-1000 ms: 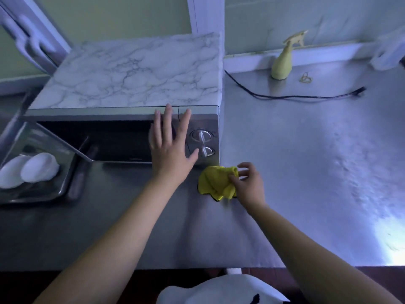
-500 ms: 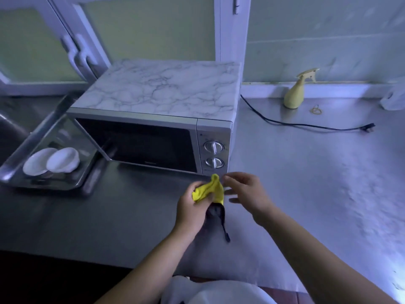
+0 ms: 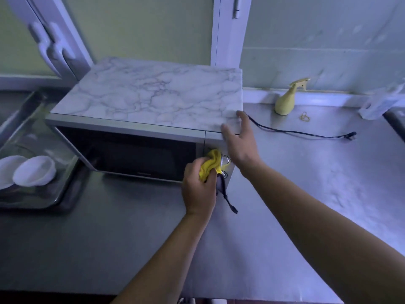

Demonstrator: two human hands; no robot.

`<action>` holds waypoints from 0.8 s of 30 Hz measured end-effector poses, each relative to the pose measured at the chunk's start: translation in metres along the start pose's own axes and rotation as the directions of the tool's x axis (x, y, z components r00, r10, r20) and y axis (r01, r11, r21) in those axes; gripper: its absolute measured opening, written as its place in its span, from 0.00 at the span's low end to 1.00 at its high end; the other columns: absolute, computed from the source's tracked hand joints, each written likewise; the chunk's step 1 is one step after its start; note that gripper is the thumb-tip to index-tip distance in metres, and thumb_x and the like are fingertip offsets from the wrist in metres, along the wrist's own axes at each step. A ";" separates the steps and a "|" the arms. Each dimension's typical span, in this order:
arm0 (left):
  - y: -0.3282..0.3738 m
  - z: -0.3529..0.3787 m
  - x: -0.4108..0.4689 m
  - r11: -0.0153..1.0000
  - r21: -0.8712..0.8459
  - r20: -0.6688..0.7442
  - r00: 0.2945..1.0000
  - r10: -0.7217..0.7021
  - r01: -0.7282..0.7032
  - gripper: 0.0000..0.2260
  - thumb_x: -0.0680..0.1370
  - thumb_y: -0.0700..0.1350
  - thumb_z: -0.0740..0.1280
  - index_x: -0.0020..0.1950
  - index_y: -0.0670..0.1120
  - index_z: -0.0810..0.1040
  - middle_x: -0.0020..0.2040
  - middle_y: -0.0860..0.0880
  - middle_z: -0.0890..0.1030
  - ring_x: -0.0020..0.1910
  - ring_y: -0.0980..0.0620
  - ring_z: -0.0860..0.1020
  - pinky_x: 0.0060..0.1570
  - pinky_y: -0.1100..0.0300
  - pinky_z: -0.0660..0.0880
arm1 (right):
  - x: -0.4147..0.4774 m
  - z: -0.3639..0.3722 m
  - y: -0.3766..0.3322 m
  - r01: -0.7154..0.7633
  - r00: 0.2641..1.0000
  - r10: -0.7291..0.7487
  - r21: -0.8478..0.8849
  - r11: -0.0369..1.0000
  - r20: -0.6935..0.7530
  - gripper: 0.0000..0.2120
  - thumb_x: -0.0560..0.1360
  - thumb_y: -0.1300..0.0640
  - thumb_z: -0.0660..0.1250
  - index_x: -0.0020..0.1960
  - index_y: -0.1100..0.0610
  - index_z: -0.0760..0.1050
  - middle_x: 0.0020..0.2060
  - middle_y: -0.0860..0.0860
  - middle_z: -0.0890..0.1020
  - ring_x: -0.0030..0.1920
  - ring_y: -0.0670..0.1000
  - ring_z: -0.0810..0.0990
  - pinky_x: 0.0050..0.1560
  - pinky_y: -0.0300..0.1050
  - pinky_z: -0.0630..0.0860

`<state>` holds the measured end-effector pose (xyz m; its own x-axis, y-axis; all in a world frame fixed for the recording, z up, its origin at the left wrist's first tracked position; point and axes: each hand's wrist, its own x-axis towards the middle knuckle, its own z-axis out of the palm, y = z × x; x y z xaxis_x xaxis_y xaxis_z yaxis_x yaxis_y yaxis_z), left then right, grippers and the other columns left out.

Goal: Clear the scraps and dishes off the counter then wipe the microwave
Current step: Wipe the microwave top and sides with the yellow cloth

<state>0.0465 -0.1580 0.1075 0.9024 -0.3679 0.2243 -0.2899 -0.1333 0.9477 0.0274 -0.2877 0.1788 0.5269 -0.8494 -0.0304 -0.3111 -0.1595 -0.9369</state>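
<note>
Head view: clearing looks done, and wiping of the microwave [image 3: 140, 153] is only beginning.
The left hand [image 3: 200, 190] is gripping a bunched yellow cloth [image 3: 212, 163] against the control panel by the knobs. The right hand [image 3: 240, 142], fingers spread and grasping nothing, is bracing the top right corner. White bowls [image 3: 35, 171] are sitting in the metal tray [image 3: 57, 199] at left. Door and top are probably awaiting the cloth.

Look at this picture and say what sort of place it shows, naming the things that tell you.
Probably a kitchen, perhaps a commercial one: a microwave stands on a long steel counter, white bowls lie in a metal tray beside it, and a yellow cloth is held against its front.
</note>
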 end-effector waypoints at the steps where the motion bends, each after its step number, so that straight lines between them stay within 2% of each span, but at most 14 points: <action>1: -0.003 0.001 0.001 0.999 0.033 0.010 1.000 0.011 -0.011 0.10 0.72 0.45 0.67 0.52 0.49 0.80 0.47 0.51 0.77 0.44 0.51 0.77 0.41 0.59 0.73 | 0.000 0.007 0.002 -0.010 0.998 0.010 0.009 1.000 -0.064 0.25 0.78 0.46 0.65 0.74 0.45 0.65 0.67 0.50 0.74 0.59 0.55 0.78 0.65 0.52 0.74; 3: -0.016 0.004 0.002 0.986 0.166 0.047 0.999 0.006 -0.014 0.09 0.72 0.45 0.66 0.51 0.49 0.79 0.48 0.50 0.76 0.43 0.48 0.76 0.37 0.57 0.70 | 0.000 0.018 0.004 0.014 0.979 -0.006 0.038 0.999 -0.203 0.23 0.78 0.46 0.64 0.72 0.46 0.69 0.65 0.45 0.77 0.51 0.49 0.77 0.61 0.51 0.76; 6: -0.048 0.005 -0.003 0.938 0.338 0.200 0.967 -0.157 0.082 0.09 0.74 0.42 0.68 0.53 0.49 0.78 0.50 0.48 0.77 0.46 0.45 0.77 0.40 0.54 0.72 | 0.001 0.025 0.006 0.036 0.956 -0.031 0.012 0.999 -0.293 0.24 0.78 0.44 0.62 0.72 0.48 0.72 0.63 0.47 0.81 0.47 0.43 0.76 0.58 0.47 0.76; 8: -0.069 0.002 -0.007 0.921 0.320 0.293 0.902 -0.317 0.220 0.09 0.74 0.39 0.69 0.53 0.50 0.79 0.50 0.49 0.81 0.49 0.46 0.79 0.46 0.54 0.75 | 0.000 0.024 0.007 0.018 0.960 -0.018 -0.003 1.000 -0.281 0.22 0.78 0.46 0.63 0.71 0.47 0.73 0.59 0.49 0.82 0.46 0.46 0.76 0.59 0.50 0.77; 10: -0.083 -0.002 -0.012 0.864 0.227 0.316 0.805 -0.502 0.450 0.07 0.74 0.39 0.70 0.48 0.51 0.79 0.46 0.50 0.83 0.47 0.47 0.80 0.46 0.56 0.75 | 0.002 0.018 0.000 -0.015 0.968 -0.008 -0.092 0.996 -0.251 0.19 0.78 0.47 0.62 0.68 0.45 0.73 0.53 0.48 0.83 0.45 0.48 0.78 0.53 0.48 0.77; 11: -0.086 -0.005 -0.014 0.780 0.101 0.315 0.724 -0.614 0.617 0.06 0.74 0.38 0.70 0.46 0.49 0.80 0.44 0.48 0.83 0.46 0.46 0.80 0.44 0.56 0.75 | 0.007 0.014 -0.006 -0.041 0.974 0.000 -0.177 0.983 -0.229 0.17 0.77 0.48 0.62 0.65 0.45 0.73 0.48 0.48 0.83 0.44 0.50 0.80 0.48 0.47 0.75; 12: -0.088 -0.007 -0.016 0.641 -0.085 0.359 0.624 -0.695 0.763 0.04 0.74 0.37 0.70 0.48 0.44 0.80 0.44 0.45 0.83 0.45 0.44 0.80 0.44 0.55 0.74 | 0.013 0.009 -0.014 -0.070 0.979 0.015 -0.265 0.962 -0.204 0.15 0.76 0.49 0.61 0.61 0.46 0.73 0.42 0.49 0.81 0.44 0.54 0.80 0.45 0.47 0.75; 13: -0.088 -0.009 -0.020 0.442 -0.269 0.461 0.517 -0.721 0.856 0.05 0.76 0.37 0.68 0.51 0.40 0.80 0.45 0.42 0.82 0.45 0.43 0.81 0.44 0.55 0.75 | 0.020 0.006 -0.023 -0.097 0.982 0.037 -0.329 0.939 -0.183 0.13 0.74 0.50 0.61 0.59 0.48 0.72 0.39 0.49 0.80 0.45 0.57 0.81 0.44 0.49 0.76; 14: -0.085 -0.011 -0.023 0.244 -0.399 0.562 0.446 -0.697 0.884 0.07 0.77 0.38 0.66 0.54 0.39 0.80 0.46 0.40 0.83 0.45 0.43 0.82 0.44 0.56 0.77 | 0.027 0.005 -0.031 -0.121 0.984 0.065 -0.357 0.926 -0.165 0.14 0.72 0.51 0.61 0.58 0.48 0.71 0.40 0.50 0.79 0.46 0.59 0.81 0.45 0.52 0.78; 15: -0.082 -0.013 -0.027 0.111 -0.469 0.616 0.415 -0.669 0.876 0.09 0.78 0.39 0.65 0.56 0.38 0.80 0.48 0.40 0.83 0.45 0.45 0.83 0.43 0.57 0.78 | 0.033 0.007 -0.038 -0.140 0.985 0.092 -0.359 0.923 -0.148 0.15 0.72 0.51 0.61 0.59 0.49 0.70 0.43 0.52 0.79 0.47 0.60 0.81 0.47 0.54 0.79; 17: -0.075 -0.014 -0.030 -0.020 -0.556 0.644 0.415 -0.642 0.831 0.09 0.80 0.39 0.63 0.54 0.40 0.81 0.47 0.42 0.84 0.44 0.48 0.83 0.42 0.57 0.79 | 0.037 0.019 -0.042 -0.158 0.982 0.101 -0.401 0.902 -0.160 0.18 0.74 0.48 0.60 0.63 0.48 0.68 0.51 0.54 0.76 0.48 0.60 0.79 0.48 0.55 0.77; 20: -0.063 -0.011 -0.022 -0.015 -0.584 0.609 0.426 -0.669 0.812 0.10 0.82 0.38 0.59 0.50 0.43 0.80 0.39 0.45 0.84 0.34 0.50 0.82 0.33 0.57 0.75 | 0.036 0.034 -0.036 -0.151 0.970 0.004 -0.593 0.791 -0.241 0.18 0.76 0.45 0.55 0.64 0.48 0.65 0.49 0.53 0.70 0.47 0.59 0.71 0.47 0.50 0.64; 22: -0.061 -0.009 -0.012 0.073 -0.583 0.506 0.432 -0.747 0.809 0.10 0.83 0.37 0.58 0.47 0.45 0.76 0.34 0.46 0.80 0.25 0.50 0.78 0.23 0.62 0.71 | 0.037 0.035 -0.034 -0.150 0.965 -0.017 -0.607 0.780 -0.261 0.17 0.76 0.44 0.54 0.63 0.48 0.65 0.48 0.53 0.70 0.46 0.59 0.70 0.47 0.50 0.62; 24: -0.058 -0.004 -0.002 0.202 -0.580 0.383 0.482 -0.788 0.790 0.09 0.82 0.36 0.59 0.49 0.47 0.76 0.36 0.46 0.76 0.22 0.49 0.72 0.21 0.63 0.66 | 0.039 0.033 -0.032 -0.155 0.962 -0.023 -0.610 0.777 -0.273 0.17 0.76 0.44 0.54 0.63 0.48 0.65 0.48 0.53 0.71 0.45 0.59 0.70 0.46 0.50 0.62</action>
<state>0.0624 -0.1463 0.0533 0.5416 -0.4249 -0.7254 0.8388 0.2160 0.4998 0.0843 -0.2987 0.1959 0.2976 -0.9506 0.0880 -0.8057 -0.2996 -0.5109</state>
